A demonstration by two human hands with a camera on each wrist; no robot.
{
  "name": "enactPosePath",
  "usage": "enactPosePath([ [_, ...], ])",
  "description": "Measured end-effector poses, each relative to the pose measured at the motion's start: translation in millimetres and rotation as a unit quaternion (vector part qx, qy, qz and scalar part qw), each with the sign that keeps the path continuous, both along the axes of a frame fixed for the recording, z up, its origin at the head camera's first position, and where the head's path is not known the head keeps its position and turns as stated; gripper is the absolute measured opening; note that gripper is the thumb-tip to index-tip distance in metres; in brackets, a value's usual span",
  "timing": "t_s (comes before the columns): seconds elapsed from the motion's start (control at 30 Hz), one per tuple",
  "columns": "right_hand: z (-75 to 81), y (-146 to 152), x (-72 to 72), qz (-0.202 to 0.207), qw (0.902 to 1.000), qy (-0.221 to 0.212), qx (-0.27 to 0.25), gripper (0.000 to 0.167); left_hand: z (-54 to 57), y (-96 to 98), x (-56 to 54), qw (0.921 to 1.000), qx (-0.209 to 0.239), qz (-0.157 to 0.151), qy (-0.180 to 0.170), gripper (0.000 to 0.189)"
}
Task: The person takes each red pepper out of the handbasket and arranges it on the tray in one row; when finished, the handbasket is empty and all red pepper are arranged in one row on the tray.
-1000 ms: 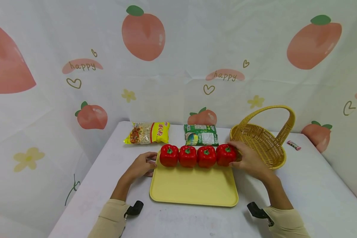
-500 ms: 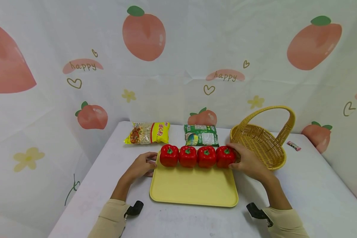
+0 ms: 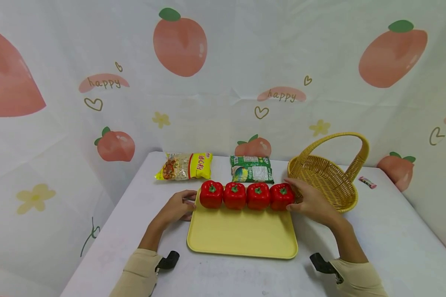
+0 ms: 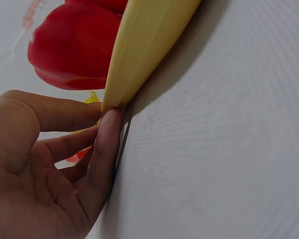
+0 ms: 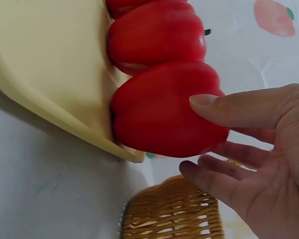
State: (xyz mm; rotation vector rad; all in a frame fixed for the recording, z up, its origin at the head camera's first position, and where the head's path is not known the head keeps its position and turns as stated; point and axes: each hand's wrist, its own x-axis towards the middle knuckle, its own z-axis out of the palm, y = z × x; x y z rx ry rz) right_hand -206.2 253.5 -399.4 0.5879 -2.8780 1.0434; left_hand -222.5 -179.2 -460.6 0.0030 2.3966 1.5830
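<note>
Several red bell peppers (image 3: 235,196) with green stems stand in a row along the far side of the yellow tray (image 3: 241,233). On the left, my left hand (image 3: 176,206) pinches the tray's side rim between thumb and fingers, as the left wrist view shows. My right hand (image 3: 314,202) holds the rightmost bell pepper (image 3: 281,197), its thumb on the near side and its other fingers round the far side. In the right wrist view, that same bell pepper (image 5: 164,112) sits at the tray's corner, beside its neighbour.
Just right of my right hand stands a wicker basket (image 3: 325,177) with a tall handle. Behind the tray lie a yellow food packet (image 3: 186,166) and a green packet (image 3: 251,168). A small pink wrapped piece (image 3: 367,182) lies beyond the basket on the white table (image 3: 386,243).
The rightmost bell pepper has come slightly down and nearer, into line with the others, with my right hand still holding it. My left hand and the tray have stayed put.
</note>
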Motion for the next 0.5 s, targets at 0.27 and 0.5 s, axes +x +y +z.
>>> enactPosePath([
  [0.27, 5.6, 2.4, 3.1, 0.007, 0.9999, -0.004, -0.011, 0.076, 0.7, 0.0, 0.5, 1.0000, 0.002, 0.001, 0.000, 0.060],
  [0.5, 12.1, 19.2, 11.9, -0.001, 0.9988, 0.002, -0.050, 0.068, 5.6, 3.0, 2.7, 0.9998, -0.015, -0.008, 0.007, 0.058],
])
